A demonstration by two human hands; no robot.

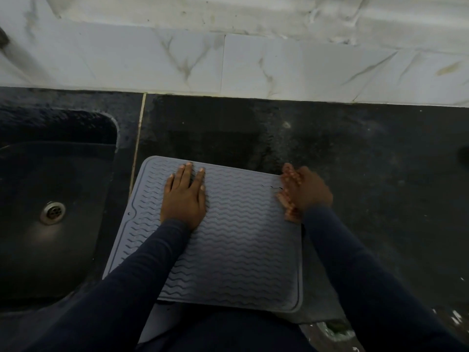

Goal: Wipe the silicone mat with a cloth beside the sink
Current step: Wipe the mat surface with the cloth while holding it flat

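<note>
A person's left hand (184,196) lies flat, palm down, on the far left part of a grey silicone mat (236,250), its fingers straight and slightly spread, the fingertips close to the mat's far edge. The right hand (314,190) is at the mat's far right corner, its fingers curled around a reddish patterned cloth (288,196) bunched against the mat's right edge. Hand and cloth are both blurred, so the exact grip cannot be made out.

Dark blue sleeves cover both arms. The left sleeve (142,270) crosses the mat's near left corner and hides it, and the right sleeve (355,270) runs just outside the mat's right edge.

The mat is square with rounded corners, ribbed in wavy lines inside a raised border, and lies slightly turned on a black stone countertop (368,174). Its near edge reaches towards the person's body.

Just to the mat's left is a dark sink (30,252), sunk into the same counter, with a round metal drain (52,212) in its floor. A pale seam (138,138) in the stone runs from the wall down to the mat's far left corner, between sink and mat. Behind the counter rises a wall (253,64) of white, grey-veined tiles, marked with a few stains.
</note>
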